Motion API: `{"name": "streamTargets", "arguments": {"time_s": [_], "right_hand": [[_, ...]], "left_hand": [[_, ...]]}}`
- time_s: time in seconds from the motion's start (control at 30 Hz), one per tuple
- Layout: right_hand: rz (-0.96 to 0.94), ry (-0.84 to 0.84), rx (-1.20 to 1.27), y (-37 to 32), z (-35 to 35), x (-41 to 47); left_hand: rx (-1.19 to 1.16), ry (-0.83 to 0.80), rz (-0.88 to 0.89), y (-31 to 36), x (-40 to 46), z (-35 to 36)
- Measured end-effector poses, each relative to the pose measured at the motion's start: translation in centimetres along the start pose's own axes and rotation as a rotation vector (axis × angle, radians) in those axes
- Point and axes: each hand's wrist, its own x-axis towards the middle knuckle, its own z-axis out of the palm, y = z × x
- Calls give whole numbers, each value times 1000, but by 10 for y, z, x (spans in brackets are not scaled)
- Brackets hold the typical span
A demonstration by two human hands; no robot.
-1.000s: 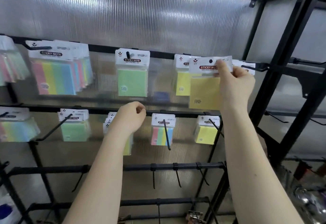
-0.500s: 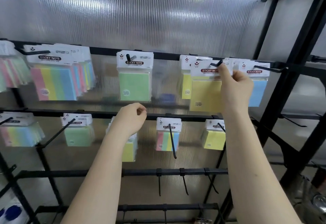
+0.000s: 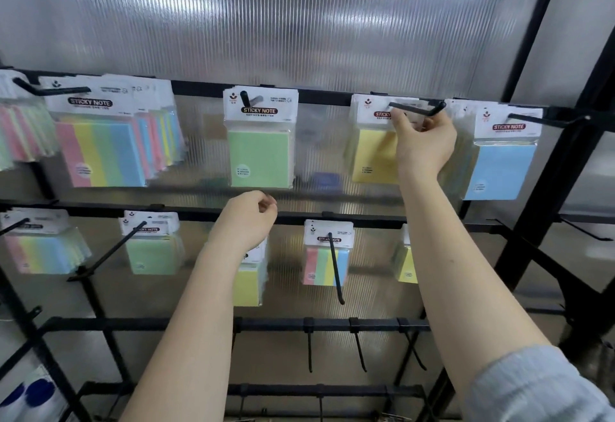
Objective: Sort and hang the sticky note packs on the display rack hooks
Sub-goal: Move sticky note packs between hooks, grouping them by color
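Rack (image 3: 332, 218) of black bars fills the view, backed by a ribbed clear panel (image 3: 266, 22). Along the top bar hang a striped pack (image 3: 100, 152), a green pack (image 3: 259, 155), a yellow pack (image 3: 372, 155) and a blue pack (image 3: 502, 165); smaller packs hang on the bar below. The right hand (image 3: 422, 145) reaches up to the yellow pack, fingers curled at its white header card just under the black hook (image 3: 416, 109) that runs through it; whether they pinch the card I cannot tell. The left hand (image 3: 249, 218) hovers in front of the lower bar, fingers loosely curled, holding nothing visible.
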Motion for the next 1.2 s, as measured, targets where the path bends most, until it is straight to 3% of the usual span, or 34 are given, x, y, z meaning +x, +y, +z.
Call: {"name": "streamTargets", "arguments": {"time_s": [0.27,0.57,0.7,0.93,1.03,1.2], "right_hand": [[-73,17,-42,10,-10,-15],[89,21,-11,54,-38,-80],[223,-82,-130,90,-40,-108],[484,-446,-221,129,-28,-130],[512,-464,-210,128,-25,-135],[490,-352,-223,130,-21,-141]], "left_hand": [[33,-22,-13,-3,-3,3],[-14,55,-16,-15,-19,-7],[-1,69,-39,-27,-27,-8],[-14,54,-65,-43,-34,-10],[-1,48,-73,-47,-37,-14],[-16,65,-90,-51,-42,-20]]}}
